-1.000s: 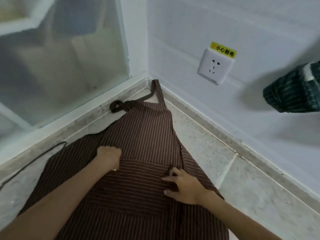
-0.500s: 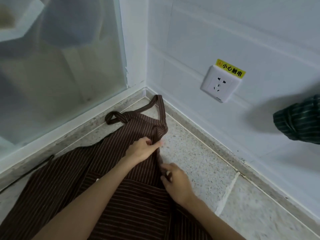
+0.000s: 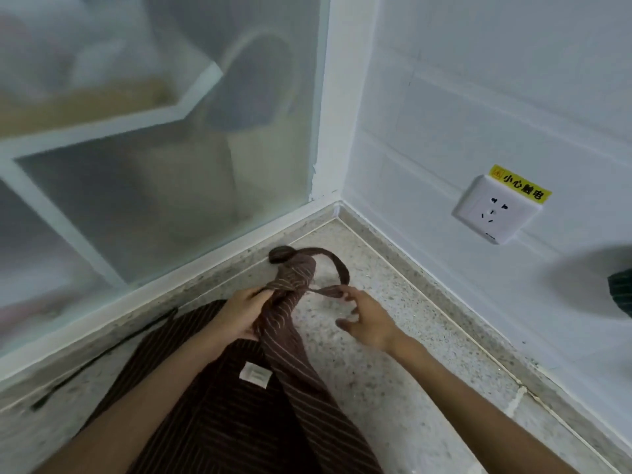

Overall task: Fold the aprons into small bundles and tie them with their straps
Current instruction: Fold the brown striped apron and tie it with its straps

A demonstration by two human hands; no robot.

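On the speckled stone counter point(image 3: 393, 388), close to the corner where two walls meet, lies the brown striped apron point(image 3: 239, 415), its upper part gathered into a narrow twisted roll that runs from the lower middle toward twelve o'clock. The left hand point(image 3: 241, 314) is closed around this gathered bib, gripping it from the nine o'clock side. The neck strap point(image 3: 337, 265) loops out from the top of the roll toward one o'clock and comes back down to the right hand point(image 3: 364, 323), whose fingers are spread and curled, the fingertips point(image 3: 347, 295) touching the strap's end; motion blur makes it unclear whether they pinch it. A small white label point(image 3: 255, 374) shows on the cloth below the left wrist. The rest of the apron spreads flat toward six o'clock, under both forearms. One thin dark waist strap point(image 3: 102, 360) trails away across the counter toward eight o'clock. The counter's back edge meets a white sill under a frosted glass partition point(image 3: 136, 183) from nine to twelve o'clock, with blurred shapes behind it. From one to four o'clock stands a white tiled wall point(image 3: 478, 97) carrying a white power socket point(image 3: 496, 212) with a yellow warning sticker point(image 3: 519, 188) on its top edge. At three o'clock, at the frame's edge, a piece of dark green striped cloth point(image 3: 620, 292) shows.
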